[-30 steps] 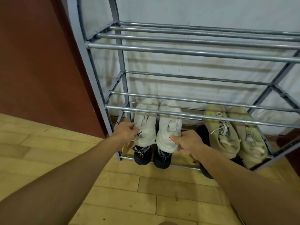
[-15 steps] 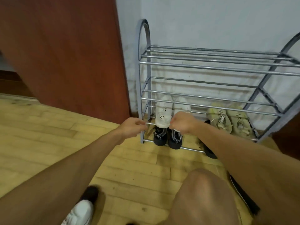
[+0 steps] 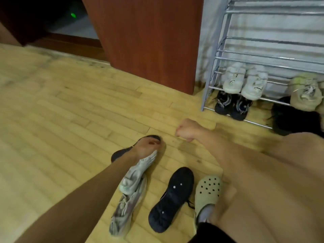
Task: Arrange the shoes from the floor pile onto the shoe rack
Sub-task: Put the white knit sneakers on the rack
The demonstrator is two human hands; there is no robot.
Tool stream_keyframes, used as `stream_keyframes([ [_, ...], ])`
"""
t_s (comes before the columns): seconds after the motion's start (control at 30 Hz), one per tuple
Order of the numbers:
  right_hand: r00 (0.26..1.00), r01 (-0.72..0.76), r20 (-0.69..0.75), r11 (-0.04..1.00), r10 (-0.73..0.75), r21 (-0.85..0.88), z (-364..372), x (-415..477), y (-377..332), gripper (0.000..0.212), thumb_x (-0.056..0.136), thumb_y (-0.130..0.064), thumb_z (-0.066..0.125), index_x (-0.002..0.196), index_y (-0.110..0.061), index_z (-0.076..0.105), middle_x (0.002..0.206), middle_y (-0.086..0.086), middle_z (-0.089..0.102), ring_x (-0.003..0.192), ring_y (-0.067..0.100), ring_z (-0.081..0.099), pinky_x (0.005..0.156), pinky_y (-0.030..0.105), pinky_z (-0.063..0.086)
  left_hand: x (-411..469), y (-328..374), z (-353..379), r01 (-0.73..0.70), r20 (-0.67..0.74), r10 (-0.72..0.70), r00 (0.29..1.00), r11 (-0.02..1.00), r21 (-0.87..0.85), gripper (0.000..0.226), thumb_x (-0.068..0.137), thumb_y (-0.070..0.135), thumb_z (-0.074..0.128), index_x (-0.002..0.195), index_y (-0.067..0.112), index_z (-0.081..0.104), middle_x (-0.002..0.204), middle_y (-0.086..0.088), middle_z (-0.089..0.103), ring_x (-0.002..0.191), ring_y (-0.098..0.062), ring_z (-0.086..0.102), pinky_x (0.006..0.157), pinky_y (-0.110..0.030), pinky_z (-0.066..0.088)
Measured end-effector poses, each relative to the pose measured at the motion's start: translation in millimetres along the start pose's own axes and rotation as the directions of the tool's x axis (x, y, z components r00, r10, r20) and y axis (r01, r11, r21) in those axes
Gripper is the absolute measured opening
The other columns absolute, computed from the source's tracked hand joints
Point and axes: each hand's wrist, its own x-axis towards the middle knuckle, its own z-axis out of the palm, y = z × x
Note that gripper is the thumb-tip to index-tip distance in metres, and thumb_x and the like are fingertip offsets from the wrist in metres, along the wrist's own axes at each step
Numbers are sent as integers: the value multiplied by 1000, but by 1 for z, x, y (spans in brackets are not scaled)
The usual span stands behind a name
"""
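My left hand [image 3: 146, 146] reaches down onto the floor pile and lies over a dark shoe [image 3: 119, 154], fingers bent over its far end; blur hides whether it grips. Just under that hand lie two grey sneakers [image 3: 138, 174], one across the other. A black shoe [image 3: 172, 197] lies to their right. My right hand [image 3: 185, 130] hovers over the bare floor as a fist and holds nothing. The metal shoe rack [image 3: 210, 79] stands at the upper right with white sneakers [image 3: 245, 81], small black shoes [image 3: 231, 105] below them and beige sneakers [image 3: 305, 93].
A pale green clog [image 3: 208, 188] with a foot in it sits at the bottom right, beside my knee. A reddish wooden panel [image 3: 149, 41] stands left of the rack. More dark shoes [image 3: 291, 120] lie at the rack's lower right. Wooden floor spreads to the left.
Both hands have left the white sneakers on the rack. The view swung down and left to the floor pile; my left hand dropped onto it and my right hand pulled back as a fist.
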Motion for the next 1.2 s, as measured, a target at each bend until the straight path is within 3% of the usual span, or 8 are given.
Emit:
stream_keyframes([
  [0.1, 999, 7, 48, 1000, -7, 3, 44, -6, 16, 31, 86, -15, 55, 110, -1, 67, 112, 16, 67, 100, 31, 65, 76, 33, 52, -5, -60, 14, 102, -16, -101, 995, 990, 94, 34, 92, 16, 58, 125, 6, 60, 128, -11, 59, 119, -23, 56, 98, -25, 43],
  [0.23, 979, 64, 202, 976, -21, -209, 68, -19, 34, 40, 90, -13, 53, 127, 2, 58, 131, 21, 59, 118, 36, 57, 100, 44, 48, -6, -126, 17, 249, -102, -229, 968, 915, 318, 55, 91, 29, 58, 141, 11, 42, 147, -13, 39, 134, -30, 40, 109, -37, 36],
  [0.4, 955, 143, 293, 942, -50, -305, 66, -21, 42, 42, 93, -22, 56, 133, -12, 55, 136, 9, 56, 122, 26, 54, 102, 35, 44, 7, -165, 2, 322, -257, -230, 939, 853, 411, 72, 86, 38, 62, 147, 16, 31, 153, -14, 27, 135, -35, 36, 109, -46, 37],
  [0.63, 936, 189, 346, 918, -62, -349, 68, -11, 38, 43, 94, -26, 53, 136, -16, 52, 137, 6, 55, 125, 24, 52, 104, 35, 42, 23, -176, 5, 474, -135, -455, 880, 844, 250, 91, 82, 27, 72, 151, 9, 14, 148, -19, 38, 130, -36, 44, 99, -41, 42],
  [0.77, 931, 214, 358, 906, -76, -365, 67, -10, 34, 42, 96, -22, 52, 137, -14, 51, 136, 7, 55, 123, 25, 53, 100, 33, 43, 24, -182, 12, 477, -263, -401, 878, 778, 409, 64, 85, 30, 65, 138, 6, 39, 136, -20, 41, 121, -36, 46, 97, -45, 46],
  [0.9, 921, 230, 385, 887, -65, -401, 68, -9, 34, 40, 96, -23, 52, 134, -13, 53, 135, 9, 56, 121, 26, 54, 100, 35, 44, 25, -177, 11, 458, -261, -376, 889, 751, 476, 42, 91, 26, 54, 126, 2, 54, 132, -21, 40, 116, -34, 45, 92, -41, 45],
  [1.03, 921, 228, 386, 883, -58, -411, 66, -12, 33, 38, 95, -24, 53, 131, -13, 55, 132, 9, 58, 119, 26, 55, 101, 37, 45, 21, -169, 11, 452, -243, -386, 890, 815, 362, 32, 86, 14, 57, 112, -3, 55, 106, -15, 52, 83, -24, 50, 59, -31, 42],
  [1.2, 934, 202, 351, 901, -60, -384, 65, -18, 26, 38, 93, -19, 54, 127, -3, 59, 130, 16, 61, 118, 32, 58, 101, 40, 47, 8, -155, 3, 480, -219, -455, 863, 874, 76, 19, 76, 11, 70, 89, -2, 66, 84, -14, 61, 69, -27, 58, 68, -42, 58],
])
